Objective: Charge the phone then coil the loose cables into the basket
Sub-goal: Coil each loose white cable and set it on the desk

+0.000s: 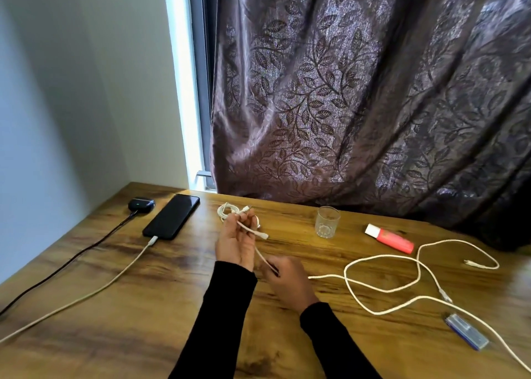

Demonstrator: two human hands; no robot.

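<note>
A black phone (171,216) lies at the table's back left with a white charging cable (86,294) plugged into its near end. My left hand (235,245) is raised over the middle of the table and grips a partly coiled white cable (228,209), whose loops stick out behind the fingers. My right hand (288,281) pinches the loose tail of that same cable just below and to the right. A second white cable (402,289) sprawls uncoiled across the right side of the table. No basket is in view.
Black earbud case (140,204) with its black cord sits left of the phone. A small glass (327,222), a red and white tube (390,239) and a blue lighter-like object (467,335) lie to the right. A patterned curtain (373,91) hangs behind the wooden table (143,335).
</note>
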